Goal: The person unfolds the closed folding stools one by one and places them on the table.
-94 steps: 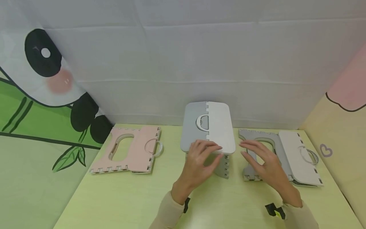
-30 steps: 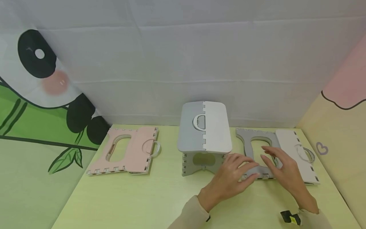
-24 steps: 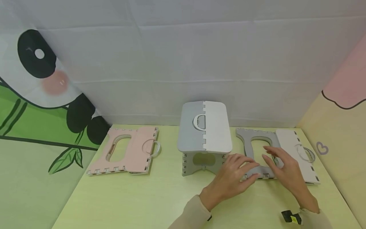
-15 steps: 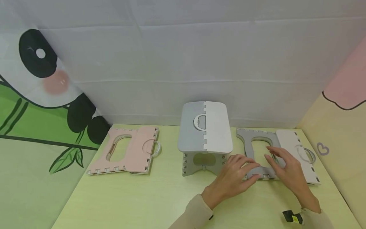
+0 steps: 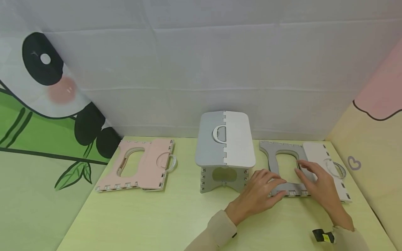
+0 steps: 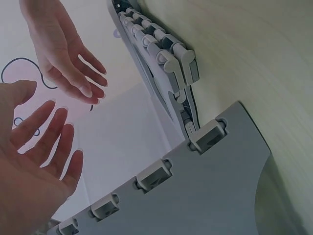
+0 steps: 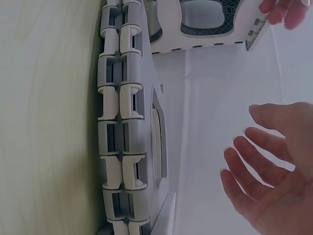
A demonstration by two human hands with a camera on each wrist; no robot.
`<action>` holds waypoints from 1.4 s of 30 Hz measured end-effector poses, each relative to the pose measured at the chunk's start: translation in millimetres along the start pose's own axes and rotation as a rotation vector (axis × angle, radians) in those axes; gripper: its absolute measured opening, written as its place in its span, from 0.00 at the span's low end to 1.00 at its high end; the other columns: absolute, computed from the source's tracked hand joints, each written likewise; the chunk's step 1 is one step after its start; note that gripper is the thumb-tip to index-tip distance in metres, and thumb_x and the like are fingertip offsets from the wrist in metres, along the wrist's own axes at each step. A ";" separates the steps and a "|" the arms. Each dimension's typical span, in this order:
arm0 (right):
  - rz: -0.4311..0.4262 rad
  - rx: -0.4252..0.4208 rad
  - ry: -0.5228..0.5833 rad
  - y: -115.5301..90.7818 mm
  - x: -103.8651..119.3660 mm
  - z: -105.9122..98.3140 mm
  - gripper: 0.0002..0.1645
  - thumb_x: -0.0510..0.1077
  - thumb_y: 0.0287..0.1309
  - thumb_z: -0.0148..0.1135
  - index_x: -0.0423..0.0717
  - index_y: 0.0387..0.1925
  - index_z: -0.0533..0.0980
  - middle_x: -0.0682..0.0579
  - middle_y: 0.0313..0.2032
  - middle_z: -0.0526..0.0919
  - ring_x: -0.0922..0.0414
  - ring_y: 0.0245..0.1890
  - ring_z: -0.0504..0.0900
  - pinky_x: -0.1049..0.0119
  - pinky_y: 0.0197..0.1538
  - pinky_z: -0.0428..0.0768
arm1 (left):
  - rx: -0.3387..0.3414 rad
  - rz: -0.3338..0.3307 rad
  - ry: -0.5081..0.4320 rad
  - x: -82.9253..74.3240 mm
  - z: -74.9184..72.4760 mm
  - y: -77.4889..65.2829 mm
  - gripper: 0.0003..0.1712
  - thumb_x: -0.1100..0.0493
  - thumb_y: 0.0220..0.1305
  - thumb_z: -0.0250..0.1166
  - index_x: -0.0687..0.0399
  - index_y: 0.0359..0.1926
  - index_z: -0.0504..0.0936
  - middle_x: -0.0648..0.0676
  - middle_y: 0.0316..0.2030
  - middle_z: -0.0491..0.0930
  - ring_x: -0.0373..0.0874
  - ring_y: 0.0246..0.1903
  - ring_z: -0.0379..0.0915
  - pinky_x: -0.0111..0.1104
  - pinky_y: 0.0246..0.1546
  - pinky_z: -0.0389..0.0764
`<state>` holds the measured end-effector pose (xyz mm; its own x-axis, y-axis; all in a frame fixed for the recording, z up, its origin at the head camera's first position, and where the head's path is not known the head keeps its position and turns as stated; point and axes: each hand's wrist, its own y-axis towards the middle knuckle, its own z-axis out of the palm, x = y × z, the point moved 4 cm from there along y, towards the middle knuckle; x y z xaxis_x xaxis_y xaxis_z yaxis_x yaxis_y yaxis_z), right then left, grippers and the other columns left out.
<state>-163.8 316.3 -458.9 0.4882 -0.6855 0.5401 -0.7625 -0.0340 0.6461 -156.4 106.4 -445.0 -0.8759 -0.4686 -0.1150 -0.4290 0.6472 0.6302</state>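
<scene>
A folding step stool (image 5: 240, 139) with a grey and white top stands unfolded in the middle of the table. To its right lies a second grey and white folding stool (image 5: 273, 157), folded flat. My left hand (image 5: 259, 191) hovers over the near left corner of the folded stool, fingers loosely bent and holding nothing. Above its middle my right hand (image 5: 320, 183) hangs with thumb and fingers apart. In the right wrist view a gap shows between my right hand (image 7: 276, 166) and the stool's hinged edge (image 7: 122, 132).
A pink folding stool (image 5: 154, 164) lies folded on the left of the table (image 5: 150, 223). Behind the table hangs a pale cloth (image 5: 201, 69). Printed cartoon panels flank both sides. A black tag (image 5: 323, 236) sits by my right cuff.
Both hands have moved right, from the standing stool and the gap beside it to over the folded grey stool. Lately the right hand drifts slightly further right. The stools stay put.
</scene>
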 end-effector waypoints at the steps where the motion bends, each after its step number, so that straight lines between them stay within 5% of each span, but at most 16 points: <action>1: 0.001 -0.001 -0.003 -0.1 -0.9 -0.3 0.25 0.25 0.51 0.72 0.31 0.53 0.81 0.36 0.47 0.84 0.80 0.51 0.71 0.88 0.55 0.65 | 0.005 -0.002 -0.009 0.0 1.1 0.3 0.15 0.48 0.70 0.69 0.48 0.51 0.87 0.47 0.50 0.83 0.40 0.50 0.75 0.28 0.61 0.72; 20: 0.087 0.014 -0.049 -5.1 -23.5 -5.9 0.21 0.31 0.59 0.70 0.32 0.55 0.80 0.34 0.48 0.83 0.82 0.49 0.69 0.91 0.54 0.61 | 0.081 -0.037 -0.011 -0.5 23.1 5.3 0.17 0.47 0.70 0.69 0.48 0.53 0.86 0.47 0.50 0.83 0.41 0.51 0.76 0.30 0.61 0.73; 29: 0.161 0.036 -0.080 -5.6 -35.3 -11.1 0.21 0.34 0.62 0.70 0.34 0.56 0.80 0.34 0.49 0.83 0.64 0.47 0.77 0.89 0.50 0.62 | 0.118 -0.010 0.098 -0.9 33.8 9.0 0.18 0.43 0.73 0.64 0.45 0.54 0.86 0.45 0.51 0.83 0.38 0.53 0.75 0.29 0.63 0.71; 36: 0.191 0.039 -0.094 -6.1 -46.7 -13.9 0.21 0.34 0.62 0.70 0.33 0.55 0.80 0.32 0.48 0.83 0.76 0.46 0.70 0.87 0.48 0.64 | 0.135 -0.004 0.109 -1.4 38.6 12.6 0.18 0.43 0.73 0.63 0.45 0.55 0.86 0.45 0.51 0.83 0.38 0.53 0.74 0.28 0.62 0.70; 42: 0.263 0.083 -0.146 -5.6 -52.3 -17.2 0.21 0.38 0.66 0.67 0.32 0.57 0.78 0.30 0.50 0.82 0.45 0.47 0.79 0.76 0.46 0.67 | 0.132 0.015 0.126 -2.4 44.4 15.3 0.19 0.42 0.73 0.63 0.46 0.56 0.86 0.45 0.51 0.83 0.38 0.52 0.75 0.27 0.62 0.71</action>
<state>-177.7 364.8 -481.5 0.2083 -0.7759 0.5955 -0.8894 0.1031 0.4454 -170.6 144.2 -469.2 -0.8513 -0.5247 -0.0038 -0.4486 0.7241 0.5238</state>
